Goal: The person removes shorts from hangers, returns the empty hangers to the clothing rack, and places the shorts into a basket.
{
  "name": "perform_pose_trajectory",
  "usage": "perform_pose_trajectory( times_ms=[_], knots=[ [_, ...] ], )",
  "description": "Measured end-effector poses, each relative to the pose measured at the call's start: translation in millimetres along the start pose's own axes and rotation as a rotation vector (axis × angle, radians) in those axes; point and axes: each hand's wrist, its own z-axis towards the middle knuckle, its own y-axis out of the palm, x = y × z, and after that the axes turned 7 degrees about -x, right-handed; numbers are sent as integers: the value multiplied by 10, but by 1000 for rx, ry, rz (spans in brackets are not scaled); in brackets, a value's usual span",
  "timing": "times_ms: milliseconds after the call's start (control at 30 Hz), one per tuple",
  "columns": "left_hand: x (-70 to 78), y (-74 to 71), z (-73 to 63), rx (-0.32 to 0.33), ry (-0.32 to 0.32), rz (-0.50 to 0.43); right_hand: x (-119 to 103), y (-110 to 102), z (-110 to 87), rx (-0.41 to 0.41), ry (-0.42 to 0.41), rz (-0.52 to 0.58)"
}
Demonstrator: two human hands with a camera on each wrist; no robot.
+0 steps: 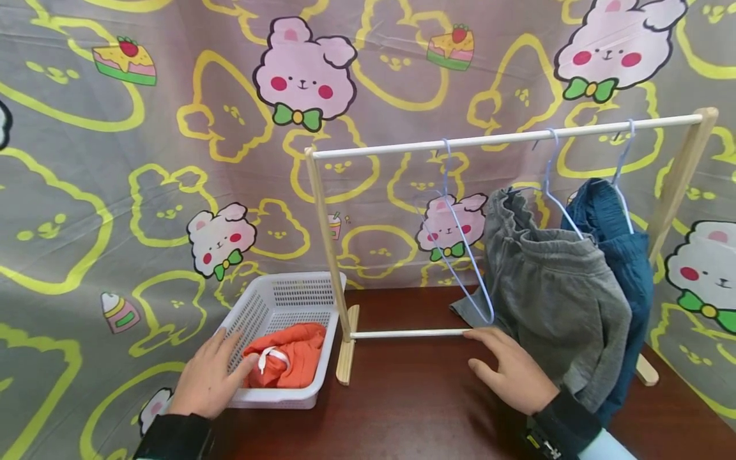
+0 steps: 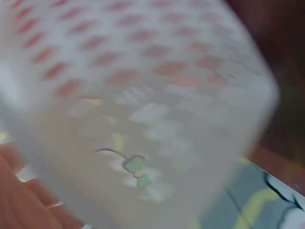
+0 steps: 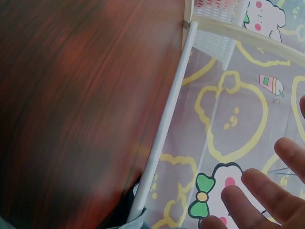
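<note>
My left hand (image 1: 209,374) is at the near left rim of a white plastic basket (image 1: 282,402), its fingers fairly straight and spread. Inside the basket lies a bunched orange garment (image 1: 301,351) with a white drawstring. The left wrist view has the basket's slotted wall (image 2: 157,119) close up and blurred, with fingers (image 2: 24,200) beside it. My right hand (image 1: 512,370) hovers with loose, spread fingers just in front of the rack's lower white bar (image 1: 408,333), left of grey pants (image 1: 563,294) on a hanger. Neither hand grips anything.
A wooden rack (image 1: 328,243) with a white top rail (image 1: 391,148) stands on the dark brown table (image 1: 402,396). A bare lilac hanger (image 1: 471,255) hangs left of the grey pants; blue pants (image 1: 638,275) hang behind them. A cartoon-print curtain (image 1: 172,128) covers the back.
</note>
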Motion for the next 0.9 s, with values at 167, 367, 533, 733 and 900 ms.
perform_pose_trajectory(
  times_ms=[167,367,533,733,900],
  knots=[
    [250,-226,68,34,79,-134,14,7,-10,-3,-6,-2],
    [606,-369,275,100,219,-235,30,27,-25,16,-24,-6],
    [888,-431,506,116,297,-260,5,53,-19,23,-36,-1],
    [1154,-488,745,95,321,-363,-22,91,-7,31,-39,-4],
    [1345,-514,939,69,334,-550,-35,102,10,42,-50,-9]
  ],
)
